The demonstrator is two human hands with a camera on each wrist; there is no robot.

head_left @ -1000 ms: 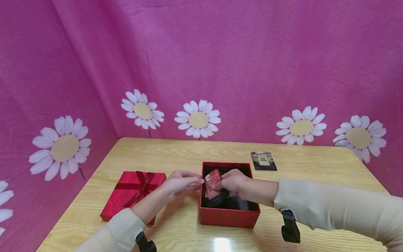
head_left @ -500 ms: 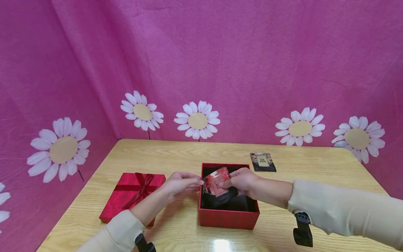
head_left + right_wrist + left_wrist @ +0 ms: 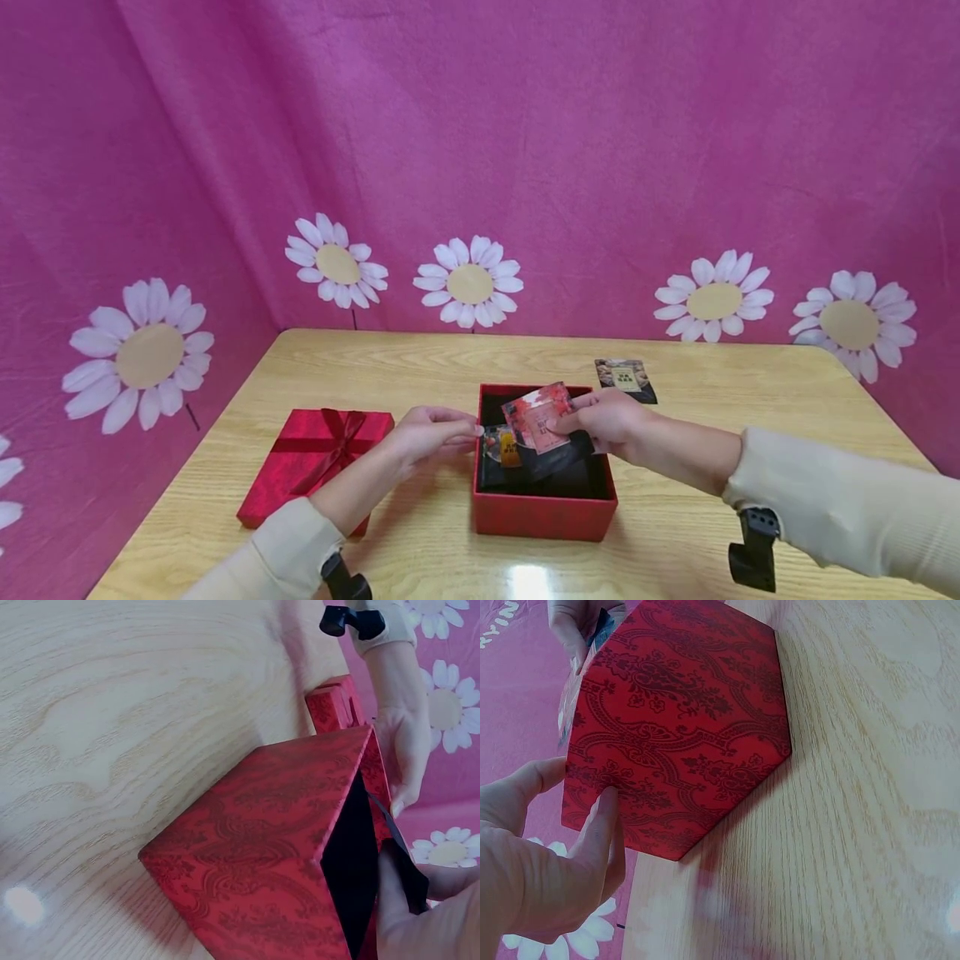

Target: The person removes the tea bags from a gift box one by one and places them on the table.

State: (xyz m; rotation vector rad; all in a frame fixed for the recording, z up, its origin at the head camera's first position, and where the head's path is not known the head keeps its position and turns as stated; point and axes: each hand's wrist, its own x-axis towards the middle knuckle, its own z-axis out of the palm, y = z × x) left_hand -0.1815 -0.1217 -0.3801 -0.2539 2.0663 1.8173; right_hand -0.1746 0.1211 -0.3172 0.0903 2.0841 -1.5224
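Note:
An open red gift box with a dark lining stands mid-table. My left hand pinches its left wall; in the left wrist view the thumb is at the rim and the fingers lie against the patterned outside. My right hand pinches a red-and-black flat packet by its right edge, thumb on the front, tilted over the box opening. Inside at the left lies another packet, dark with an orange label, partly covered by the red one.
Left of the box lies its red lid with a dark red ribbon bow. A black packet with a pale label rests on the wooden table behind the box. A magenta curtain with daisies hangs behind and at the left.
My right hand has drawn the red-and-black packet up and to the right from inside the box, uncovering the orange-labelled packet. My left hand has stayed at the box's left wall.

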